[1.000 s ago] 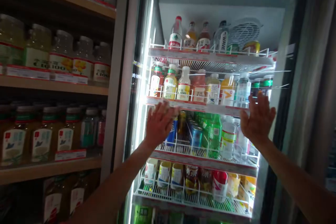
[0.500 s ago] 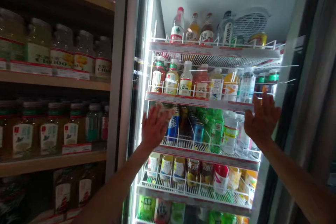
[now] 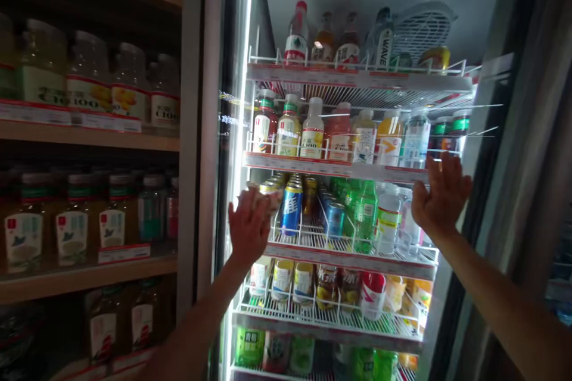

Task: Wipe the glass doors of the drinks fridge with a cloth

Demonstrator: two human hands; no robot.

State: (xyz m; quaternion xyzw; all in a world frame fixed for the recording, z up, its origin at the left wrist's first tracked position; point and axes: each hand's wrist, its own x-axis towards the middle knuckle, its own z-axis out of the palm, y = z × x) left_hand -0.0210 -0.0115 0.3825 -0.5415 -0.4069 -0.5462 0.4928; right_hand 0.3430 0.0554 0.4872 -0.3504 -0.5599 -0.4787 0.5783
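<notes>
My left hand (image 3: pixel 249 227) is raised with its fingers apart, in front of the glass at the left side of a lit drinks cooler. A pale pinkish patch (image 3: pixel 268 197) shows at its fingertips; I cannot tell whether it is a cloth or a reflection. My right hand (image 3: pixel 442 193) is held up with spread fingers before the cooler's right side and holds nothing visible. Behind the left hand stand a blue can (image 3: pixel 291 209) and other cans. Nearest the right hand are clear bottles (image 3: pixel 388 220) and a green bottle (image 3: pixel 365 214).
White wire cooler shelves (image 3: pixel 330 253) carry rows of bottles and cans, with red-edged price strips. A bright light strip (image 3: pixel 245 71) runs down the cooler's left side. Wooden shelves (image 3: pixel 89 136) at left hold bottled drinks. A dark door frame (image 3: pixel 496 155) stands at right.
My left hand has shifted slightly left and down, uncovering more of the blue can. My right hand has moved a little left. The camera view has shifted slightly.
</notes>
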